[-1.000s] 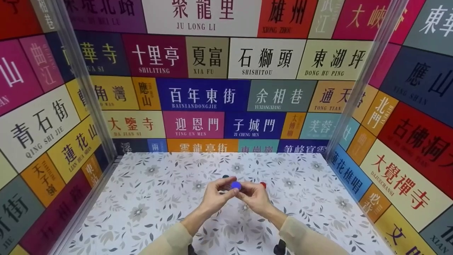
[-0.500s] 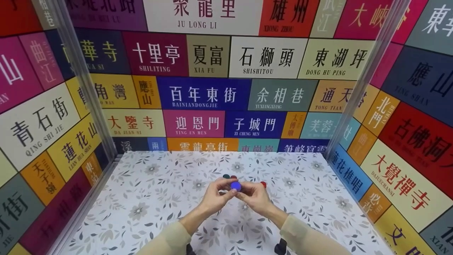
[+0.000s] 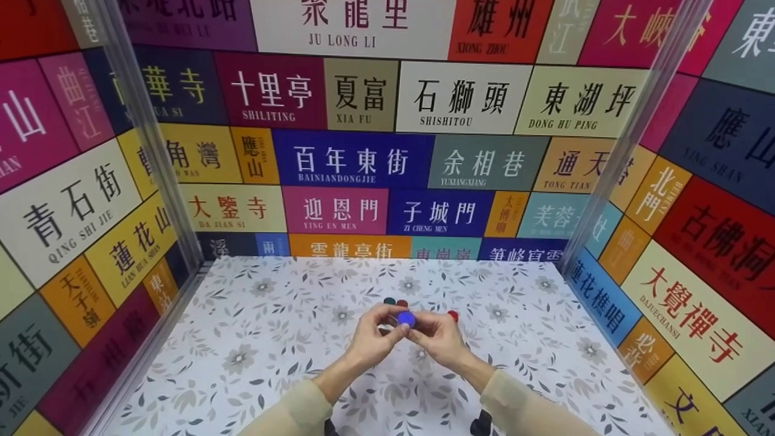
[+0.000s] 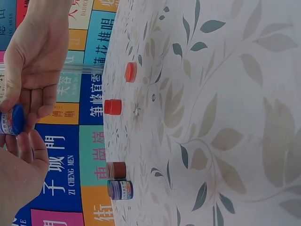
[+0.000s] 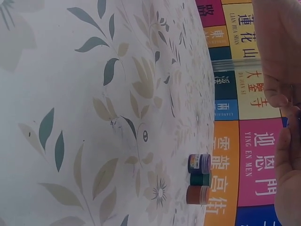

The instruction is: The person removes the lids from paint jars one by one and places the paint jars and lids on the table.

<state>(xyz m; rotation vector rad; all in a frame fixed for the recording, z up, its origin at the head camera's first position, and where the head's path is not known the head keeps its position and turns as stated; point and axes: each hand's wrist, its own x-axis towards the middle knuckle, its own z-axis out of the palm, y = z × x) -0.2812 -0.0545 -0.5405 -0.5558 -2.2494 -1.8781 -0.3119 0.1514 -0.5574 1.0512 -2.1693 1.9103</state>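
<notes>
Altogether, five small jars (image 4: 120, 189): one held, four standing.

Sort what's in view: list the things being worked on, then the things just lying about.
In hand:
- blue-capped jar, gripped between both hands
- left hand
- right hand

Lying about on the floral tabletop:
- two red-capped jars
- brown-capped jar
- dark-capped jar
- green jar

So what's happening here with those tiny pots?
A person holds a small blue-capped pot above the flowered table, pinched between the left hand and the right hand. Behind the hands, more little pots stand on the table: a red-capped one to the right, plus a dark one and a brownish one close together.
</notes>
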